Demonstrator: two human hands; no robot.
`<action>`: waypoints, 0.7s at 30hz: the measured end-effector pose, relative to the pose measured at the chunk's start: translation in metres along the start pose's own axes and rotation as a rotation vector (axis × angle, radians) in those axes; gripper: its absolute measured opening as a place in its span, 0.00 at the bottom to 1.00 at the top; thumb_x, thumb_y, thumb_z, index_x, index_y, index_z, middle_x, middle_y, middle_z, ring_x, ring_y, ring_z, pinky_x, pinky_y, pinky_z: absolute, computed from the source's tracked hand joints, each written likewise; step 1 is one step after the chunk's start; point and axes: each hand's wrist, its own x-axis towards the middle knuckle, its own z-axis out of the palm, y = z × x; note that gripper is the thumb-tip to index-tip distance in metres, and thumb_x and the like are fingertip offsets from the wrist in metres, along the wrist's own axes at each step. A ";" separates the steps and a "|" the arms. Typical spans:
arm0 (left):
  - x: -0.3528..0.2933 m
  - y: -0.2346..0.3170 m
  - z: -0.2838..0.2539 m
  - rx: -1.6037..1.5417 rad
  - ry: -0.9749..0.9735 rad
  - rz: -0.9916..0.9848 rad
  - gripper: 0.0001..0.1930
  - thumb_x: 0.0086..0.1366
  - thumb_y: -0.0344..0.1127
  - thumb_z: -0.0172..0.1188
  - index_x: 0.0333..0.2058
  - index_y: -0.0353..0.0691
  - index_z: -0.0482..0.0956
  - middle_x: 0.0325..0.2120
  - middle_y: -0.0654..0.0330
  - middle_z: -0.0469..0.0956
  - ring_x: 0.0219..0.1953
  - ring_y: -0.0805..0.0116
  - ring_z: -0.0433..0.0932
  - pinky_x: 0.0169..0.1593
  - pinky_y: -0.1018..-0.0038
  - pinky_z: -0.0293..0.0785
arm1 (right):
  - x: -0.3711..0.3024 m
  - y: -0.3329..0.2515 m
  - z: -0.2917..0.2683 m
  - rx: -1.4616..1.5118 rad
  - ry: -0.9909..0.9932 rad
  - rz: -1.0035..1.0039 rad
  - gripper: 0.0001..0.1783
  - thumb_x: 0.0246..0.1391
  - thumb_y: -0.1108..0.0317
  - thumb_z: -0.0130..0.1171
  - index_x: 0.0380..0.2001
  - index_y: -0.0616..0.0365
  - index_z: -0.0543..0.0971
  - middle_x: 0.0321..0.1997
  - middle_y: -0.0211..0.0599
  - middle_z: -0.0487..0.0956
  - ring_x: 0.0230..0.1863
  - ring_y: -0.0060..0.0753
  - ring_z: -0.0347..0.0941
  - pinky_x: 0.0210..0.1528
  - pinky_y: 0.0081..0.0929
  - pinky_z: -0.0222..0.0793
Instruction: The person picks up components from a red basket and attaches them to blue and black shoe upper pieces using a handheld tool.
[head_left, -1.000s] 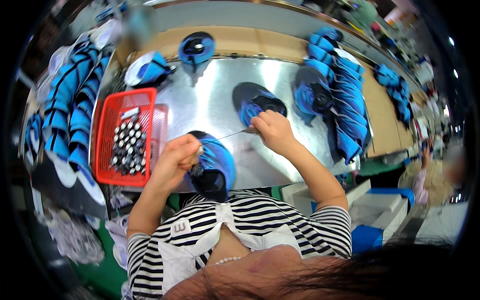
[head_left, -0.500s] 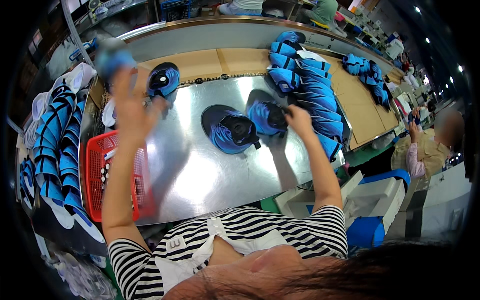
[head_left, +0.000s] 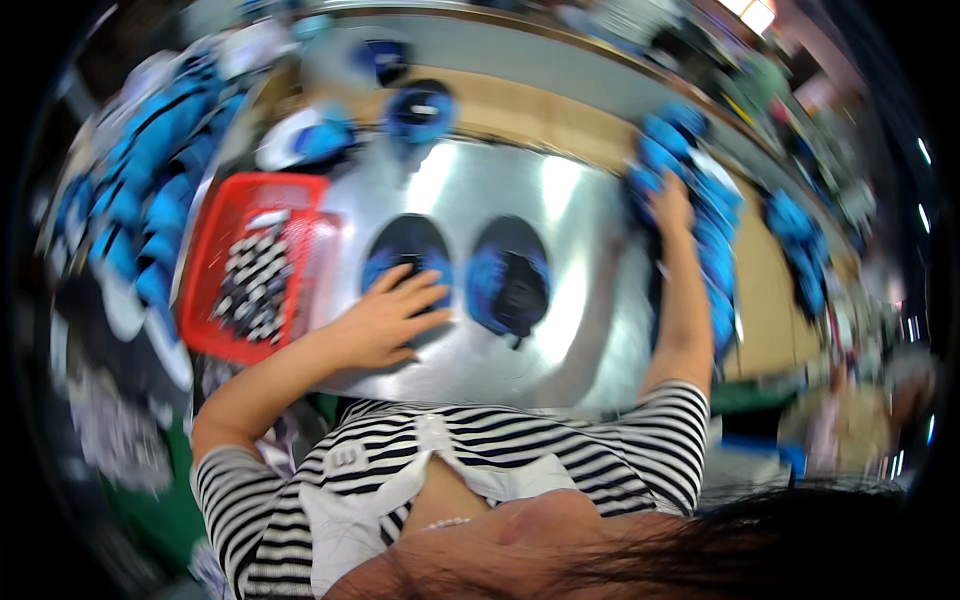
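Two blue and black shoe uppers lie side by side on the shiny metal table [head_left: 570, 215]. My left hand [head_left: 385, 315] rests flat, fingers spread, on the near edge of the left upper [head_left: 408, 245]. The right upper [head_left: 508, 275] lies untouched beside it. My right hand [head_left: 672, 205] reaches out to the stack of blue uppers [head_left: 715, 235] at the table's right side and touches its top; the picture is too blurred to show whether the fingers grip a piece.
A red plastic basket [head_left: 225, 325] with black and white small parts sits left of the table. More blue uppers [head_left: 140, 190] hang at the far left, and others [head_left: 420, 110] lie on the wooden belt behind. Another person works at the right.
My left hand came down from the far left onto the left upper. My right hand moved right from the middle uppers to the stack. The view shifted and blurred.
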 end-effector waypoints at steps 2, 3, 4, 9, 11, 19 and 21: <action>-0.005 0.010 -0.003 0.030 -0.034 0.003 0.47 0.38 0.45 0.74 0.61 0.50 0.64 0.63 0.47 0.58 0.68 0.45 0.49 0.66 0.42 0.42 | 0.047 0.049 0.039 -0.029 -0.156 -0.036 0.43 0.49 0.50 0.64 0.64 0.57 0.61 0.63 0.57 0.67 0.61 0.55 0.66 0.63 0.41 0.60; -0.010 0.019 -0.007 0.031 -0.095 0.002 0.50 0.39 0.44 0.75 0.63 0.52 0.61 0.64 0.46 0.56 0.69 0.45 0.47 0.66 0.39 0.41 | 0.049 0.069 0.051 -0.215 -0.136 -0.156 0.42 0.48 0.49 0.64 0.62 0.58 0.64 0.61 0.59 0.67 0.59 0.56 0.67 0.60 0.43 0.63; -0.023 0.026 -0.019 -0.013 -0.156 -0.055 0.50 0.41 0.44 0.74 0.65 0.52 0.59 0.65 0.46 0.54 0.70 0.45 0.45 0.67 0.40 0.41 | 0.035 0.004 0.019 -0.255 -0.221 -0.169 0.37 0.47 0.49 0.65 0.56 0.62 0.70 0.56 0.58 0.72 0.56 0.55 0.69 0.56 0.44 0.67; -0.081 -0.012 -0.068 -0.728 0.145 -0.367 0.24 0.59 0.39 0.64 0.53 0.40 0.73 0.51 0.52 0.73 0.53 0.59 0.73 0.55 0.64 0.69 | -0.020 0.009 0.008 0.708 -0.384 -0.107 0.19 0.55 0.55 0.61 0.40 0.60 0.76 0.34 0.39 0.80 0.28 0.34 0.74 0.30 0.31 0.69; -0.111 -0.055 -0.061 -0.523 0.468 -0.757 0.11 0.59 0.38 0.63 0.38 0.38 0.80 0.34 0.59 0.79 0.36 0.67 0.79 0.42 0.70 0.74 | -0.072 -0.008 -0.015 1.411 -0.756 0.334 0.14 0.59 0.55 0.58 0.37 0.54 0.75 0.29 0.29 0.77 0.20 0.21 0.66 0.21 0.20 0.60; -0.133 -0.168 -0.005 0.382 0.252 -1.076 0.13 0.54 0.42 0.64 0.30 0.38 0.79 0.31 0.56 0.78 0.40 0.55 0.77 0.42 0.62 0.74 | -0.135 0.090 0.065 1.831 -0.631 0.679 0.17 0.63 0.54 0.50 0.45 0.56 0.74 0.32 0.37 0.77 0.28 0.31 0.72 0.25 0.27 0.64; -0.132 -0.172 0.007 0.426 0.241 -1.067 0.14 0.54 0.41 0.64 0.32 0.37 0.77 0.33 0.55 0.78 0.43 0.54 0.76 0.45 0.62 0.74 | -0.155 0.045 0.012 1.749 -0.414 0.570 0.20 0.65 0.53 0.48 0.52 0.56 0.71 0.37 0.38 0.79 0.30 0.31 0.73 0.27 0.25 0.66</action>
